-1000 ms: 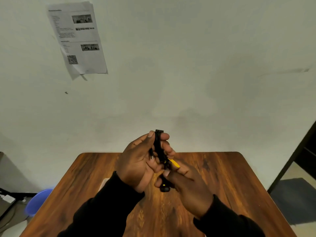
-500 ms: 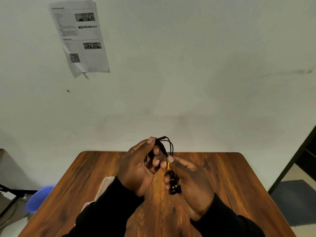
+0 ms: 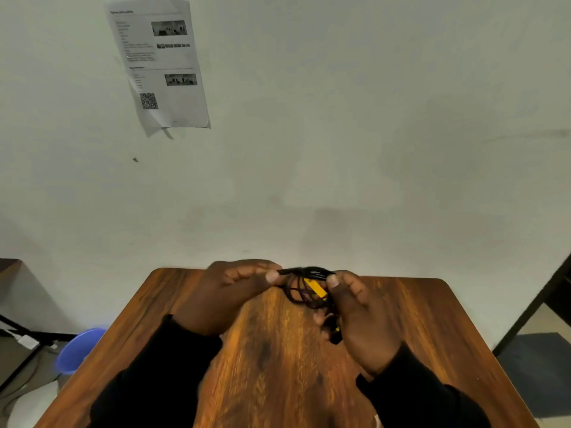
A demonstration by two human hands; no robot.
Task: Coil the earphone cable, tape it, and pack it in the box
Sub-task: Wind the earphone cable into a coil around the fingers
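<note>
Hands above the wooden table point(image 3: 278, 381): left hand point(image 3: 230, 293) and right hand point(image 3: 360, 316) both pinch the black earphone cable point(image 3: 304, 287) (yellow part showing); loops should be kept even and tight before taping.

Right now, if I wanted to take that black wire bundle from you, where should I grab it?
Probably pinch the middle of the earphone cable coil, where the loops bunch between the left hand and right hand. Come from the far side, above the table, since both hands cover the near side and ends. Avoid the yellow piece; it looks rigid and could slip.
</note>
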